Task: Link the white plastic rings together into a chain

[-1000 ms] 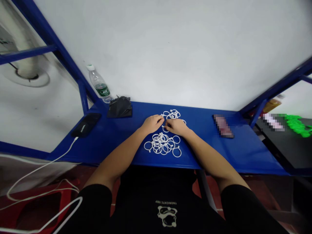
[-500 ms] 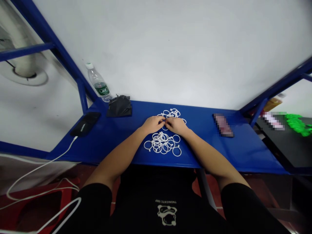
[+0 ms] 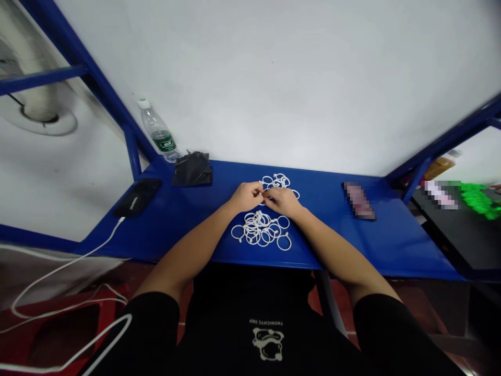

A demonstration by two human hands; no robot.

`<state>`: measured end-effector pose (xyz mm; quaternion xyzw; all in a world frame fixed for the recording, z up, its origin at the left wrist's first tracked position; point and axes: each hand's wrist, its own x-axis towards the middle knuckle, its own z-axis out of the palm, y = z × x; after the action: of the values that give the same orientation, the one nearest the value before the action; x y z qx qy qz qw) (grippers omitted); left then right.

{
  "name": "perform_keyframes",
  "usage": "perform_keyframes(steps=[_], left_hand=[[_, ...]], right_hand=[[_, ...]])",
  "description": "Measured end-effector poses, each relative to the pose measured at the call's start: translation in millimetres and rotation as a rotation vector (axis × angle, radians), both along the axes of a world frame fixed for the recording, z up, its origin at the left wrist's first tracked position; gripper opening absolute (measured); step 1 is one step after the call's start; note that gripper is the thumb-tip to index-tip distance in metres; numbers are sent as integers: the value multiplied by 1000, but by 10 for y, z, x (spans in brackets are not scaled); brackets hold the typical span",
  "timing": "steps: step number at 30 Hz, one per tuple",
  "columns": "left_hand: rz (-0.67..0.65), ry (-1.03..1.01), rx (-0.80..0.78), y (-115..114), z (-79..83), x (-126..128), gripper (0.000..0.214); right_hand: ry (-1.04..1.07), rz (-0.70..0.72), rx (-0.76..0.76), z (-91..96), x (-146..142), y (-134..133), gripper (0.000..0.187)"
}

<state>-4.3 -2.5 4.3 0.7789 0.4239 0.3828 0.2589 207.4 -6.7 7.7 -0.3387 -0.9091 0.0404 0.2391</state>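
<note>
From the head view, I see both hands at the middle of the blue tabletop [image 3: 324, 194], fingertips nearly meeting. The left hand [image 3: 247, 196] has its grip pinched at a white ring [image 3: 262, 203], mostly hidden, with only a sliver showing under the fingers; the right hand [image 3: 283, 200] is pinching at that same ring from the other side. Just beyond the knuckles lies a small far cluster [image 3: 280, 181] of similar rings, partly covered by the hands. A bigger near pile [image 3: 258, 230] sits between the forearms, rings overlapping, a few loose at its edges. Over to the left there's a clear bottle [image 3: 162, 140] by the wall, a crumpled black bag [image 3: 191, 169] beside it, and a black device [image 3: 138, 198] with a white cable plugged in.
</note>
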Motion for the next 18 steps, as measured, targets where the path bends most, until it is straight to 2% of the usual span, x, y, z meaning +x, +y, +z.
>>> perform_keyframes(steps=[6,9,11,13,15,18], left_hand=[[14,-19,40,11,26,-3,17],[12,-44,100,9,46,-31,32],[-20,17,95,3,86,-74,32],[-107,147,20,-7,140,-124,22],[-206,285,-101,-22,194,-158,25],[-316,418,-202,-51,236,-157,32]], right_hand=[[70,-7,35,-22,-6,-1,22],[159,-114,48,3,69,42,21],[210,-242,48,23,133,86,20],[246,-384,49,34,193,136,20],[269,-470,43,27,236,182,21],[304,-443,20,-3,247,216,21]])
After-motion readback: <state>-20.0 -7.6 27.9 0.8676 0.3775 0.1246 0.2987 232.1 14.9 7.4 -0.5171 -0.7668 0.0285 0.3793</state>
